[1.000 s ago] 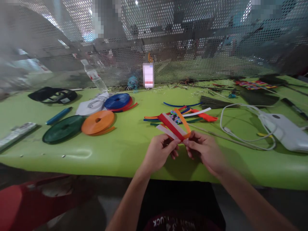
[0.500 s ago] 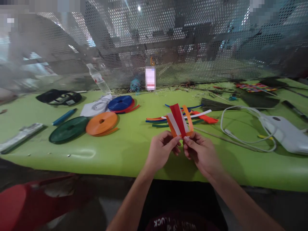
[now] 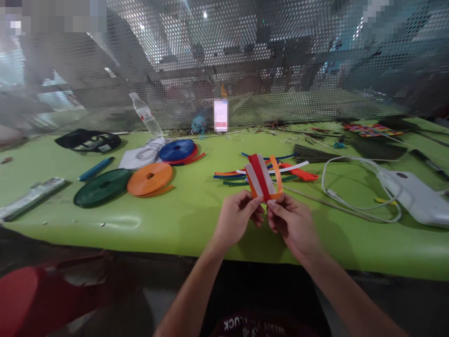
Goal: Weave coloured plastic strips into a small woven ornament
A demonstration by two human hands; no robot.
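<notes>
Both hands pinch the lower end of a small bundle of flat strips [image 3: 260,173], coloured orange, white and red, above the near part of the table. My left hand [image 3: 239,217] grips it from the left, thumb on top. From the right, my right hand [image 3: 290,220] pinches the same end, its thumb close to the other thumb. An orange strip [image 3: 276,171] curves up at the right side of the bundle. Behind it, loose coloured strips [image 3: 228,177] lie on the table beside an orange-red cutter-like tool [image 3: 304,175]. The fingers hide the bundle's lower edge.
Rolls of strip in green [image 3: 102,188], orange [image 3: 150,179] and blue [image 3: 177,150] lie left on the green table [image 3: 157,234]. A plastic bottle [image 3: 145,114], a black cap [image 3: 89,140] and a phone [image 3: 220,114] are farther back. A white device [image 3: 421,196] with cable sits right.
The strip bundle has tilted slightly, its upper end shifting a little to the right. Both hands stay pinched on it in nearly the same place. The camera view has shifted slightly.
</notes>
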